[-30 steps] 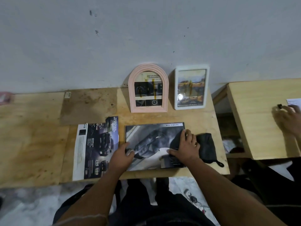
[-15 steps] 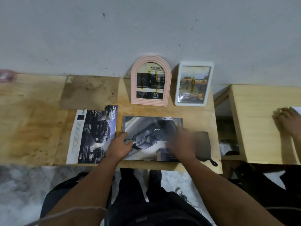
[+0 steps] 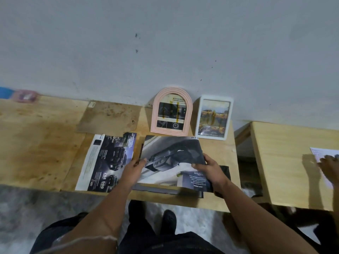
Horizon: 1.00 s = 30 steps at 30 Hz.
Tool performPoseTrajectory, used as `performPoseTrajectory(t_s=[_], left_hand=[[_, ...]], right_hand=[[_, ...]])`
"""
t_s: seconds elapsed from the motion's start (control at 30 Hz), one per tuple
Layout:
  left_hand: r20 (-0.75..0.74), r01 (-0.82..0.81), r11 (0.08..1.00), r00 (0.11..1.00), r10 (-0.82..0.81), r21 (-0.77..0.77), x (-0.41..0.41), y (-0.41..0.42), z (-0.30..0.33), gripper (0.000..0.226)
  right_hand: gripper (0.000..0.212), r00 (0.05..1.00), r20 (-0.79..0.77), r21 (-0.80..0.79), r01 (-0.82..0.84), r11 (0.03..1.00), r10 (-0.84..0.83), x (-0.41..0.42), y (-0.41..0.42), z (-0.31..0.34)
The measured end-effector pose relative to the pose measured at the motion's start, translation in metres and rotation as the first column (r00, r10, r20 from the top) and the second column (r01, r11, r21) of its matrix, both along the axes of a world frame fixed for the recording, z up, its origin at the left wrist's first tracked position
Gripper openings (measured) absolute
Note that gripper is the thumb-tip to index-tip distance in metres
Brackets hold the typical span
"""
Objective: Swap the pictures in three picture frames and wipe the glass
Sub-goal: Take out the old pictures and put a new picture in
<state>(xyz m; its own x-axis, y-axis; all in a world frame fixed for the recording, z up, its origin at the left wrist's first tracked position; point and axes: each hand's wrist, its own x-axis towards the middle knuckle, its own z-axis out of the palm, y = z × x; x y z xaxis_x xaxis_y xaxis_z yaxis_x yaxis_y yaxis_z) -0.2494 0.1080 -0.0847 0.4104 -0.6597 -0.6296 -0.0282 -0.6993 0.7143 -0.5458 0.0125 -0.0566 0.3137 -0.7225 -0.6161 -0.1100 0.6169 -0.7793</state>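
Observation:
A large grey car picture (image 3: 172, 156) lies tilted at the table's front, and both my hands hold it. My left hand (image 3: 134, 166) pinches its left edge. My right hand (image 3: 208, 168) grips its right edge, thumb on top. A dark flat frame edge (image 3: 156, 189) shows beneath the picture's near side. The black cloth (image 3: 225, 171) lies on the table under my right wrist. A pink arched frame (image 3: 171, 110) and a white frame (image 3: 213, 119) stand against the wall, each with a picture inside.
A loose car print (image 3: 107, 162) lies left of my left hand. A stained brown board (image 3: 110, 118) lies behind it. Another person's hand (image 3: 330, 168) rests on a paper (image 3: 322, 154) on the second table (image 3: 286, 162) at right.
My right hand left the black cloth and took the picture's right edge. The picture now sits raised and tilted between both hands. The camera has tipped upward.

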Motion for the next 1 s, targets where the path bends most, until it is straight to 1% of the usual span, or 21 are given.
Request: performPoseTrajectory(t_s=[0.07, 0.13, 0.17, 0.27, 0.37, 0.43, 0.5, 0.53, 0.6, 0.67, 0.7, 0.77, 0.8, 0.87, 0.93, 1.0], left_hand=[[-0.077, -0.111, 0.993, 0.991, 0.109, -0.029, 0.0, 0.003, 0.006, 0.038], [-0.16, -0.256, 0.965, 0.956, 0.245, -0.054, 0.005, 0.005, 0.011, 0.017], [-0.184, -0.31, 0.948, 0.938, 0.294, -0.065, 0.01, 0.008, 0.012, 0.012], [-0.168, -0.374, 0.924, 0.919, 0.357, -0.078, 0.035, 0.02, 0.008, 0.015], [-0.181, -0.474, 0.877, 0.873, 0.454, -0.086, 0.067, 0.035, 0.007, 0.017], [-0.165, -0.516, 0.851, 0.852, 0.498, -0.095, 0.092, 0.048, 0.001, 0.025], [-0.129, -0.524, 0.845, 0.85, 0.511, -0.104, 0.117, 0.06, -0.003, 0.026], [-0.096, -0.532, 0.841, 0.846, 0.524, -0.098, 0.128, 0.065, -0.005, 0.026], [-0.022, -0.558, 0.823, 0.829, 0.559, -0.105, 0.147, 0.075, 0.0, 0.023], [0.033, -0.578, 0.805, 0.809, 0.587, -0.134, 0.164, 0.085, 0.005, 0.02], [0.072, -0.573, 0.803, 0.805, 0.589, -0.164, 0.171, 0.09, 0.006, 0.028], [0.152, -0.545, 0.81, 0.801, 0.579, -0.217, 0.191, 0.101, 0.003, 0.061], [0.185, -0.522, 0.824, 0.807, 0.561, -0.221, 0.201, 0.106, 0.001, 0.072], [0.24, -0.467, 0.861, 0.829, 0.506, -0.202, 0.222, 0.115, -0.007, 0.078], [0.287, -0.429, 0.889, 0.842, 0.457, -0.159, 0.241, 0.124, -0.014, 0.072], [0.326, -0.426, 0.897, 0.837, 0.439, -0.115, 0.256, 0.132, -0.023, 0.061]], right_hand=[[0.049, 0.999, 0.033, 0.025, -0.005, 1.0, 0.004, 0.007, -0.005, 0.005], [0.055, 0.999, 0.029, 0.02, -0.03, 0.999, 0.03, 0.02, -0.01, 0.009], [0.058, 0.999, 0.023, 0.015, -0.032, 0.999, 0.032, 0.027, -0.012, 0.01], [0.061, 1.0, 0.024, 0.058, -0.002, 0.998, 0.0, 0.051, -0.017, 0.005], [0.059, 0.997, -0.045, 0.093, -0.063, 0.994, 0.067, 0.076, -0.018, -0.002], [0.045, 0.985, -0.106, 0.065, -0.131, 0.989, 0.137, 0.101, -0.017, 0.003], [0.025, 0.959, -0.205, -0.006, -0.203, 0.979, 0.197, 0.132, -0.016, 0.01], [0.019, 0.943, -0.26, -0.048, -0.225, 0.973, 0.206, 0.15, -0.017, 0.012], [0.018, 0.904, -0.356, -0.149, -0.306, 0.94, 0.238, 0.187, -0.02, 0.012], [0.02, 0.843, -0.456, -0.239, -0.426, 0.872, 0.287, 0.224, -0.025, 0.008], [0.02, 0.804, -0.509, -0.27, -0.489, 0.83, 0.308, 0.242, -0.027, 0.006], [0.021, 0.73, -0.601, -0.301, -0.584, 0.754, 0.325, 0.277, -0.033, 0.002], [0.023, 0.71, -0.621, -0.316, -0.614, 0.723, 0.332, 0.295, -0.035, 0.0], [0.026, 0.685, -0.642, -0.335, -0.656, 0.677, 0.345, 0.331, -0.041, -0.009], [0.027, 0.677, -0.632, -0.322, -0.672, 0.667, 0.377, 0.365, -0.046, -0.022], [0.021, 0.665, -0.625, -0.295, -0.686, 0.665, 0.409, 0.397, -0.047, -0.034]])
